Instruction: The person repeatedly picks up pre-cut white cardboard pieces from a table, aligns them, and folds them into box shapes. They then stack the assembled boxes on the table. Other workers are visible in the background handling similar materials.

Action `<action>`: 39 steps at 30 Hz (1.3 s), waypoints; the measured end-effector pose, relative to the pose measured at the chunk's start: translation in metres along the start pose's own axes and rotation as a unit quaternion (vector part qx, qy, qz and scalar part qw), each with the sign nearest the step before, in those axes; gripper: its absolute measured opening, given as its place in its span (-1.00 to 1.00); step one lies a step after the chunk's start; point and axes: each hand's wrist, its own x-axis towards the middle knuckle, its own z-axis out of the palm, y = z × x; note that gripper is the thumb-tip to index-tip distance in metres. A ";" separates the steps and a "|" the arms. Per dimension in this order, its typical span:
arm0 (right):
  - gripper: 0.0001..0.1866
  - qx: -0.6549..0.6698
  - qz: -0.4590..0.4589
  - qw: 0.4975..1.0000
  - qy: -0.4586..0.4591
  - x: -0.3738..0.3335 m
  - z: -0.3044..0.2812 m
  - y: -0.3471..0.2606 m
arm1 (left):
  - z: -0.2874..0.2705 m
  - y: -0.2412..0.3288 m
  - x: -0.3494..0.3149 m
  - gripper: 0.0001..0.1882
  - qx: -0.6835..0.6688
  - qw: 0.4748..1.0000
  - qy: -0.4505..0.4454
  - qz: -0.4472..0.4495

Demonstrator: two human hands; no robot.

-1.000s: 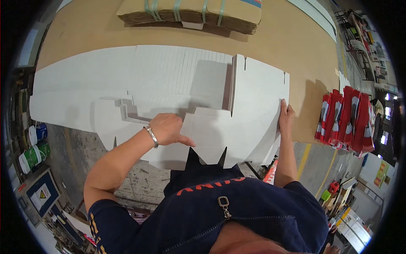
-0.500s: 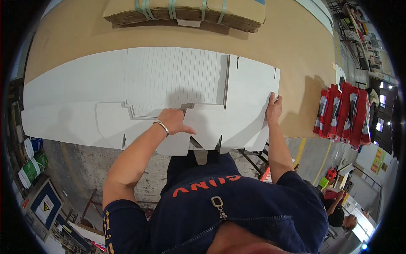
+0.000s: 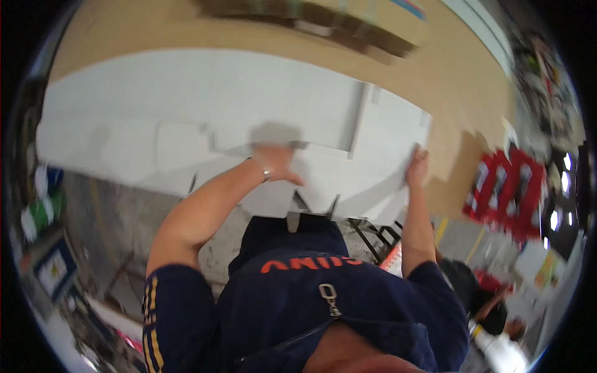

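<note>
A large white cardboard sheet with creases, slots and cut notches lies before me, its near edge reaching past the table edge. My left hand rests at a stepped cut near the sheet's middle. The thumb sticks out to the right, while the fingers are smeared by motion and partly hidden. At the sheet's right edge my right hand is closed on the cardboard. A metal bracelet circles my left wrist.
A brown table surface extends behind and right of the sheet. A strapped bundle of brown cardboard sits at the far side. Folded red-and-white pieces hang together at the right. Another person is at the lower right.
The whole view has shifted and tilted slightly and is now blurred. Both hands keep about the same places on the sheet, with the right hand still at its right edge.
</note>
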 end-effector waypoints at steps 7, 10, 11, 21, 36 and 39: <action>-0.39 0.095 0.094 0.980 -0.145 0.004 -0.014 -0.026 | -0.021 0.008 -0.015 -0.14 -0.001 0.997 -0.069 -0.017; -0.37 0.041 0.018 0.984 -0.174 0.017 -0.015 -0.010 | -0.015 0.003 -0.010 -0.15 0.016 0.997 -0.063 -0.030; -0.37 0.018 -0.016 0.983 -0.181 0.024 -0.015 -0.005 | -0.014 0.004 -0.010 -0.15 0.017 0.997 -0.064 -0.031; -0.54 0.118 -0.165 0.953 -0.227 0.046 -0.081 -0.203 | -0.011 0.003 -0.015 -0.18 -0.020 0.999 -0.032 -0.015; -0.36 0.134 -0.363 0.795 -0.468 -0.115 -0.034 -0.580 | 0.040 -0.003 0.027 -0.23 -0.028 0.990 0.108 0.090; -0.37 0.126 -0.355 0.800 -0.467 -0.114 -0.033 -0.578 | 0.038 -0.004 0.024 -0.24 -0.029 0.986 0.122 0.106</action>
